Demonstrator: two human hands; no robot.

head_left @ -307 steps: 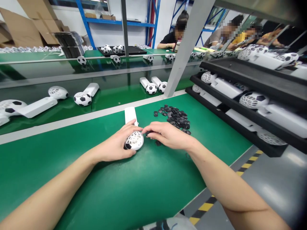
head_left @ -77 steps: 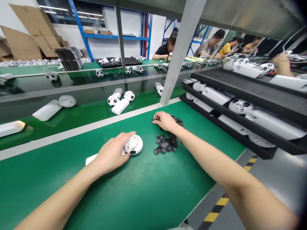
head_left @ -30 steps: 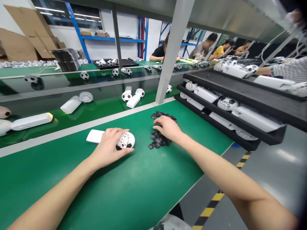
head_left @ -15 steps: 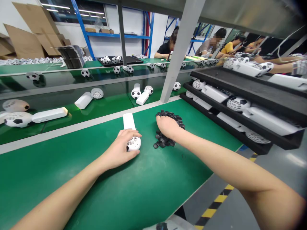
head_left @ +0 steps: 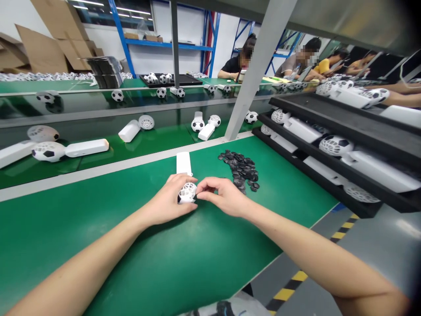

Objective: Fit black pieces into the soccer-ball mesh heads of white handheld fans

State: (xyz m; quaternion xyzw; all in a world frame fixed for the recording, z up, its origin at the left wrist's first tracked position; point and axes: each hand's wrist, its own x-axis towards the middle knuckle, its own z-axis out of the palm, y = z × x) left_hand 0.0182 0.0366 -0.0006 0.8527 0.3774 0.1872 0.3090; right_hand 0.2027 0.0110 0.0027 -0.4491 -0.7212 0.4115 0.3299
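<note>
My left hand [head_left: 171, 197] is wrapped round the ball-shaped head of a handheld fan [head_left: 187, 193], white with an open lattice and a black patch. The fan's white handle [head_left: 183, 163] lies on the green bench, pointing away from me. At the right side of the head, my right hand [head_left: 222, 195] has its thumb and forefinger pinched together; whatever is between the fingertips is too small to make out clearly. Just beyond that hand lies a pile of small black pieces [head_left: 241, 166], loosely spread on the bench.
Behind the bench runs a green conveyor [head_left: 98, 164] carrying several football-patterned fans [head_left: 49, 151]. Stacked black trays [head_left: 296, 153] with more fans stand at the right. A grey metal post [head_left: 246, 96] rises at the bench's far edge. Several people sit working farther back.
My right hand has left the black pile and come left to the fan head, its fingers pinched. My left hand stays around the head. The view has shifted slightly.
</note>
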